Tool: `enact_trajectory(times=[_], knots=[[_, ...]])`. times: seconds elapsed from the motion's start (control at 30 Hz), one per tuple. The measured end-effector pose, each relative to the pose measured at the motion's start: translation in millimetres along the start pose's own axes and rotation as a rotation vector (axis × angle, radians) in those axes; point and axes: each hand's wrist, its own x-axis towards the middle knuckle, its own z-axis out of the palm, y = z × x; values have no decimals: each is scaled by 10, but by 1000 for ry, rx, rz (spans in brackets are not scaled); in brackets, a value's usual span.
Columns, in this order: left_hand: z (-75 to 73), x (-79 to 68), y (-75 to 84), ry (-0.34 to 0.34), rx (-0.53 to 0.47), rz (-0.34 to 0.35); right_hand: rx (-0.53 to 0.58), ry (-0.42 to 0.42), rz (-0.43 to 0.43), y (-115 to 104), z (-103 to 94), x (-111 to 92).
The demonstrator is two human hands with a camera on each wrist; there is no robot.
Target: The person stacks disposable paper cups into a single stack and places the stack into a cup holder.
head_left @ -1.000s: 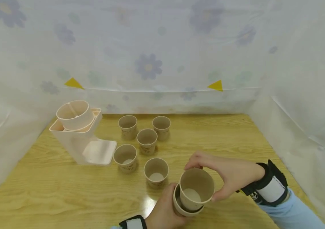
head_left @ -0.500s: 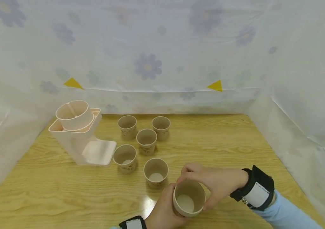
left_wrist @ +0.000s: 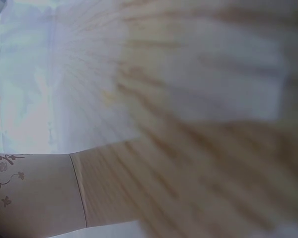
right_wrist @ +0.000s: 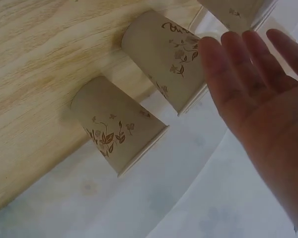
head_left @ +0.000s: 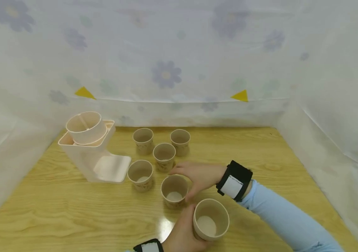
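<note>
My left hand (head_left: 183,229) grips a stack of nested beige paper cups (head_left: 211,219) near the front edge in the head view; its inner cups are hidden. In the left wrist view, a flower-printed paper cup (left_wrist: 35,193) fills the lower left and the rest is blurred. My right hand (head_left: 199,176) reaches over the nearest standing cup (head_left: 174,190), its fingers spread beyond the rim and its thumb at the right side. From the right wrist view, the fingers (right_wrist: 238,64) look straight and apart; whether they touch the cup is unclear.
More paper cups stand upright on the wooden table (head_left: 71,213): a left one (head_left: 140,175), a middle one (head_left: 164,156) and two at the back, including the right one (head_left: 180,141). A pale pink plastic stand (head_left: 87,150) holding a round container is at left. Floral sheeting surrounds the table.
My right hand lowered a cup into the one in my left hand, let go of it, and moved left and forward to the nearest standing cup. The left hand kept its grip.
</note>
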Motion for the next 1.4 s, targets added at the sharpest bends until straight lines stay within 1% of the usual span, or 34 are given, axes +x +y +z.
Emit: enact_trajectory(times=[0.07, 0.2, 0.4, 0.53, 0.6, 0.67, 0.73, 0.8, 0.83, 0.93, 0.97, 1.03, 1.1, 1.13, 1.2, 1.23, 1.3, 1.4], knots=[[14, 4, 0, -3, 4, -8, 0, -18, -4, -6, 14, 24], [33, 7, 0, 13, 29, 20, -5, -29, 10, -20, 21, 38], [40, 20, 23, -1, 22, -1, -53, -35, 36, -18, 36, 38], [45, 21, 16, -3, 9, -10, -30, -36, 46, 0, 46, 25], [44, 24, 15, -15, -8, -33, 16, -25, 61, 19, 39, -25], [41, 28, 23, -36, -31, -69, 67, 3, 60, 59, 33, -126], [36, 29, 36, -58, -66, -113, 129, 32, 56, 110, 27, -283], [32, 25, 48, -66, -90, -132, 154, 44, 41, 173, 46, -478], [27, 18, 53, -66, -103, -137, 164, 40, 31, 197, 68, -578], [9, -3, 69, -49, -104, -136, 216, -10, 10, 242, 179, -844], [1, -10, 73, -43, -99, -135, 243, -27, 4, 249, 236, -911], [-14, -23, 81, -29, -77, -133, 333, -36, -34, 256, 369, -993], [-22, -33, 89, -13, -50, -124, 445, -14, -83, 260, 508, -1020], [-22, -37, 89, -1, -34, -107, 493, 3, -107, 262, 578, -1014], [-12, -43, 89, 24, -24, -82, 547, 50, -172, 268, 699, -981], [-4, -46, 91, 36, -19, -70, 558, 71, -200, 268, 749, -961], [6, -52, 96, 53, -13, -56, 511, 124, -239, 270, 828, -928], [-47, -79, 149, 29, -18, -92, 470, 170, -256, 267, 893, -906]])
